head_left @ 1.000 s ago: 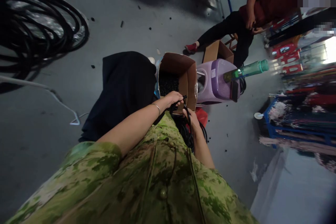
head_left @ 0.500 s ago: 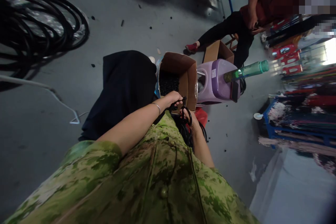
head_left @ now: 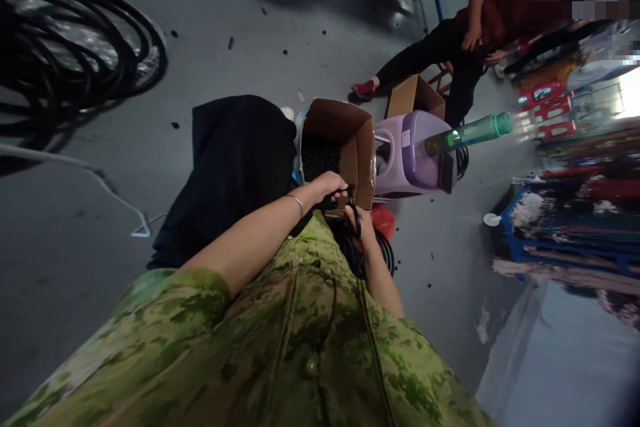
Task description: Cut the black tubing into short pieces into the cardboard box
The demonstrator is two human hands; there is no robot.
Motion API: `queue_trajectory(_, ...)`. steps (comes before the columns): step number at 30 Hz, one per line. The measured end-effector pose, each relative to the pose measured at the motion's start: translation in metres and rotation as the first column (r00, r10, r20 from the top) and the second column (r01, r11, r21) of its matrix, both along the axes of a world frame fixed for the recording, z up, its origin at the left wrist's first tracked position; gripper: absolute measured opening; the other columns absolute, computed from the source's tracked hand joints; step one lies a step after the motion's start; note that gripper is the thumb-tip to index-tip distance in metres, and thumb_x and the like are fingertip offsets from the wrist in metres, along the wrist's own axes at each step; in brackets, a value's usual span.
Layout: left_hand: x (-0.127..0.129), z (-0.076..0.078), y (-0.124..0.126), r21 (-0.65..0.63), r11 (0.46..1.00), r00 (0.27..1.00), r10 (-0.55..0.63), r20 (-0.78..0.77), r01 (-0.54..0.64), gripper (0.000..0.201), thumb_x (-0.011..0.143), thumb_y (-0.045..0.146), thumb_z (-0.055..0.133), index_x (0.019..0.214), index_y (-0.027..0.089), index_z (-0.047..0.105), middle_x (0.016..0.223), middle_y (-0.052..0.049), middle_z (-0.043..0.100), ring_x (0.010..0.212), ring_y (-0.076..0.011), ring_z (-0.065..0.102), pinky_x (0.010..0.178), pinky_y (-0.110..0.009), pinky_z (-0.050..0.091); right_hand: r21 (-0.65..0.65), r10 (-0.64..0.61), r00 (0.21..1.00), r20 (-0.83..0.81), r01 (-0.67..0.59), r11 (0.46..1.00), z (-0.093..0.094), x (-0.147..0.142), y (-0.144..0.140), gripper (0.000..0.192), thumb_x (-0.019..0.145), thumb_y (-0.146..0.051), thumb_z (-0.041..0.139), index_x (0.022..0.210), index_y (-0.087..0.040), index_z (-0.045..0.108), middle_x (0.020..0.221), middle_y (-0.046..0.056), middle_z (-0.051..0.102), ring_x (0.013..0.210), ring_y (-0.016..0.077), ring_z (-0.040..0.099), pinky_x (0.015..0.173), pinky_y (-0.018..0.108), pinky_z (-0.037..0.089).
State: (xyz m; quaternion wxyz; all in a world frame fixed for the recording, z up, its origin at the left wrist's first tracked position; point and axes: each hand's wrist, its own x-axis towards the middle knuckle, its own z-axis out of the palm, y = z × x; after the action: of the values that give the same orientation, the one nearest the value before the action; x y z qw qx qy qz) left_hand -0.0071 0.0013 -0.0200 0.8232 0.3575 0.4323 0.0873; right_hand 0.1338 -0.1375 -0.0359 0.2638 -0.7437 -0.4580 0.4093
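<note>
My left hand (head_left: 327, 186) and my right hand (head_left: 361, 220) meet just in front of my green camouflage top, both closed on a thin black cable (head_left: 353, 208) that loops between them. More black cable (head_left: 373, 255) hangs in a bundle below my right wrist. Directly beyond the hands stands an open cardboard box (head_left: 356, 150) holding small black pieces (head_left: 320, 157). A thin bracelet circles my left wrist.
A dark cloth (head_left: 233, 167) covers my lap at left. A purple plastic stool (head_left: 413, 157) with a green bottle (head_left: 467, 133) stands right of the box. A big black hose coil (head_left: 65, 53) lies far left. A seated person (head_left: 470, 33) is behind a second box (head_left: 414, 97).
My right hand has shifted slightly up and in toward my left hand, tightening the cable loop. The view has drifted a little; the seated person's arms have moved.
</note>
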Motion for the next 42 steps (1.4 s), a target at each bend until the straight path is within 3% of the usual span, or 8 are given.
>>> queue_trajectory(8,0.0,0.0,-0.001,0.028,0.998,0.997,-0.051,-0.056,0.053,0.026,0.087,0.006,0.054,0.062,0.012,0.055,0.052,0.0,0.056,0.04,-0.0052,0.04,0.042,-0.019,0.033,-0.03,-0.082,0.98,0.179,0.089,0.996,-0.008,-0.013,-0.014,0.058,0.079,-0.072,0.055,0.061,-0.017,0.058,0.047,-0.003,0.045,0.043,0.0116,0.044,0.046,0.023,0.031)
queue_trajectory(14,0.003,-0.004,-0.002,-0.009,1.0,0.991,0.017,-0.136,-0.019,0.022,0.092,0.011,0.052,0.07,0.012,0.057,0.055,0.001,0.056,0.043,-0.0061,0.044,0.045,-0.02,0.034,-0.015,-0.23,0.953,0.196,0.238,0.971,-0.026,-0.027,-0.005,0.059,0.076,-0.074,0.054,0.058,-0.018,0.056,0.045,-0.003,0.045,0.041,0.0121,0.047,0.044,0.022,0.033)
queue_trajectory(20,0.003,-0.004,-0.003,-0.056,0.992,0.978,0.098,-0.185,-0.11,0.017,0.095,0.018,0.051,0.08,0.014,0.057,0.052,0.004,0.048,0.042,-0.007,0.041,0.048,-0.02,0.036,-0.018,-0.274,0.942,0.195,0.282,0.959,-0.028,-0.026,0.005,0.056,0.076,-0.072,0.056,0.054,-0.021,0.05,0.043,-0.003,0.046,0.042,0.012,0.046,0.044,0.022,0.033)
queue_trajectory(24,0.002,-0.004,-0.004,0.025,0.976,0.954,0.217,-0.204,-0.217,0.011,0.094,0.018,0.054,0.085,0.015,0.058,0.053,0.006,0.046,0.04,-0.005,0.035,0.046,-0.018,0.028,-0.032,-0.282,0.949,0.14,0.289,0.957,-0.032,-0.029,0.009,0.057,0.077,-0.074,0.055,0.057,-0.02,0.053,0.044,-0.003,0.048,0.041,0.0116,0.047,0.042,0.022,0.033)
queue_trajectory(29,0.003,-0.007,-0.005,0.137,0.966,0.939,0.249,-0.238,-0.221,0.012,0.092,0.018,0.057,0.08,0.015,0.059,0.052,0.006,0.046,0.04,-0.0044,0.033,0.044,-0.019,0.024,-0.049,-0.283,0.957,0.059,0.286,0.957,-0.034,-0.029,0.01,0.059,0.074,-0.076,0.057,0.06,-0.019,0.055,0.048,-0.002,0.051,0.041,0.0107,0.047,0.042,0.023,0.034)
queue_trajectory(33,0.002,-0.008,-0.005,0.198,0.966,0.944,0.212,-0.252,-0.164,0.012,0.088,0.017,0.061,0.076,0.014,0.061,0.051,0.006,0.047,0.04,-0.0049,0.035,0.044,-0.019,0.025,-0.1,-0.305,0.945,-0.116,0.294,0.95,-0.025,-0.026,0.011,0.057,0.074,-0.073,0.059,0.067,-0.017,0.06,0.056,0.0,0.059,0.043,0.0103,0.051,0.043,0.022,0.035)
queue_trajectory(37,0.002,-0.009,-0.006,0.229,0.97,0.963,0.132,-0.237,-0.077,0.01,0.085,0.018,0.065,0.076,0.014,0.064,0.049,0.006,0.048,0.041,-0.0054,0.036,0.045,-0.018,0.027,-0.198,-0.357,0.883,-0.304,0.309,0.93,-0.014,-0.023,0.018,0.055,0.074,-0.071,0.061,0.076,-0.016,0.064,0.062,0.003,0.065,0.048,0.011,0.056,0.047,0.023,0.04)
queue_trajectory(42,0.002,-0.01,-0.005,0.243,0.969,0.964,0.112,-0.242,-0.052,0.01,0.086,0.017,0.063,0.077,0.014,0.064,0.049,0.005,0.048,0.041,-0.0057,0.036,0.045,-0.019,0.028,-0.251,-0.376,0.873,-0.31,0.306,0.918,-0.011,-0.022,0.022,0.053,0.073,-0.069,0.064,0.074,-0.016,0.063,0.061,0.003,0.064,0.046,0.0101,0.054,0.046,0.023,0.04)
